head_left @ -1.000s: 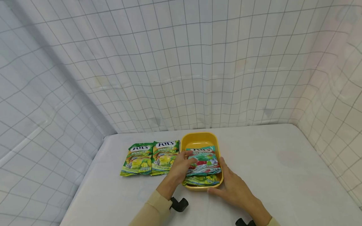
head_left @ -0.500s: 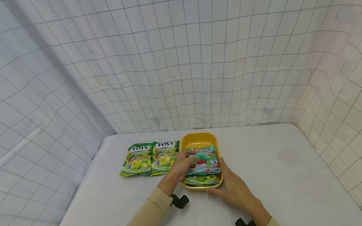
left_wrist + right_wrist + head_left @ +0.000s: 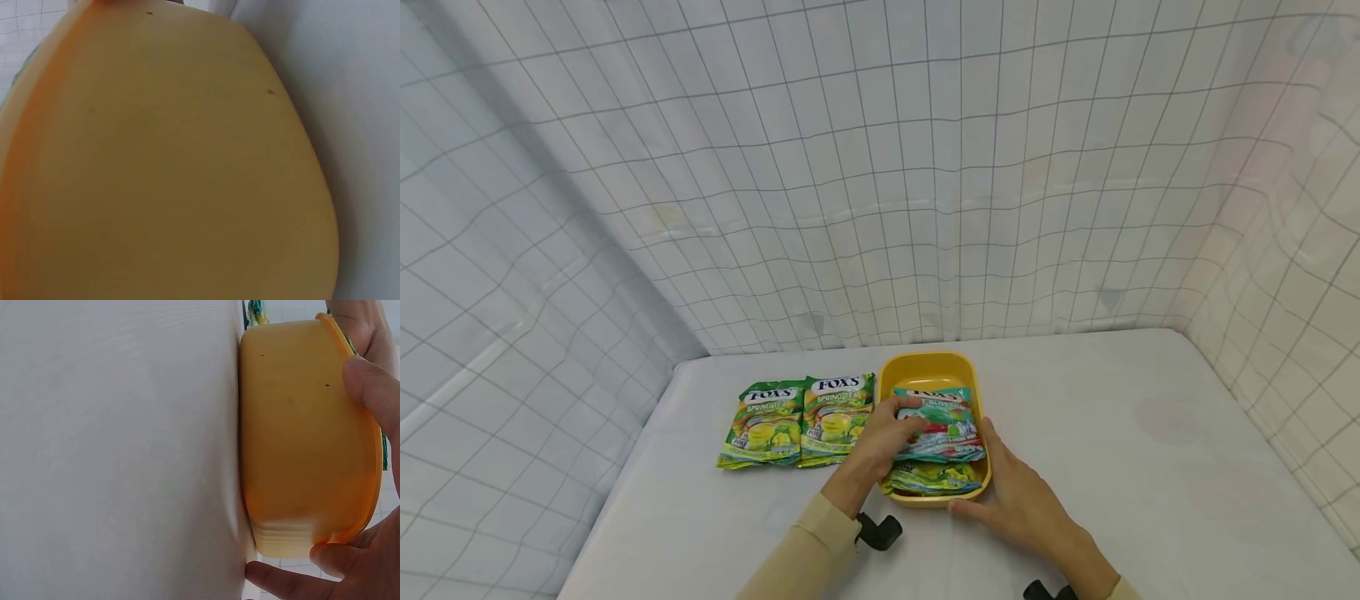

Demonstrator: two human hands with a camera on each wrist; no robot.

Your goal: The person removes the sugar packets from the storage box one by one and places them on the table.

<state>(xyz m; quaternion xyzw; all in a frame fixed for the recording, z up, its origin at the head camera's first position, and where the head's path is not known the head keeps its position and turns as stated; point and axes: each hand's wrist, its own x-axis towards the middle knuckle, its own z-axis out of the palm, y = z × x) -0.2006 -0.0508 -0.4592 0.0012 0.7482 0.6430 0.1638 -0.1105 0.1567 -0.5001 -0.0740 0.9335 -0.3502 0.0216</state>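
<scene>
The teal packet (image 3: 942, 437) sits inside the yellow container (image 3: 925, 367), label up, overlapping the far part of a green packet (image 3: 932, 479) at the container's near end. My left hand (image 3: 878, 440) reaches across the left rim with its thumb and a finger over the teal packet; its other fingers are hidden, so I can't tell whether it pinches the packet or just presses it. My right hand (image 3: 1030, 504) is spread around the container's near right corner, thumb on the near rim, fingers along the right wall; from the right wrist view I take it to be steadying the container.

I read the step in hand as settling the teal packet among the contents. The next move calls, I think, for laying it flat without dragging the green one, then lifting the left hand clear over the rim.

Farther out, the container stands close to the far edge of the desk (image 3: 1112, 433). Between it and the desk's left edge, a middle pouch (image 3: 837, 421) and a left pouch (image 3: 766, 427), both green, lie side by side.

Against the frame a second ago, the teal packet sits slightly nearer the far edge and my left hand covers more of its lettering; my right hand looks practically unchanged.
</scene>
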